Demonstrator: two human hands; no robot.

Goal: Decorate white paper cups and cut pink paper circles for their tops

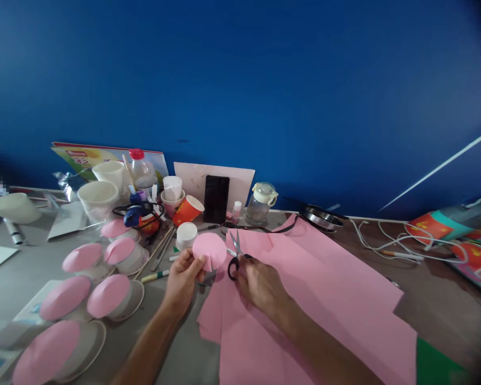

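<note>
Between its thumb and fingers, my left hand (186, 272) pinches a pink paper disc (209, 247), which has a small slit or fold at its lower edge. My right hand (260, 280) has its fingers in the black handles of a pair of scissors (235, 251). The blades point up and stand apart, just right of the disc. Beneath both hands lie large pink paper sheets (304, 299). Left of my left hand, several upturned paper cups carry pink discs on their bases, among them a pink-topped cup (109, 295).
At the back stand a black phone (216, 199), a glass jar (260, 203), stacked paper cups (98, 197) and a red-capped bottle (141, 171). A tipped red cup (188, 210) lies near them. White cables (388, 240) and a round metal tin (321, 217) are at the right.
</note>
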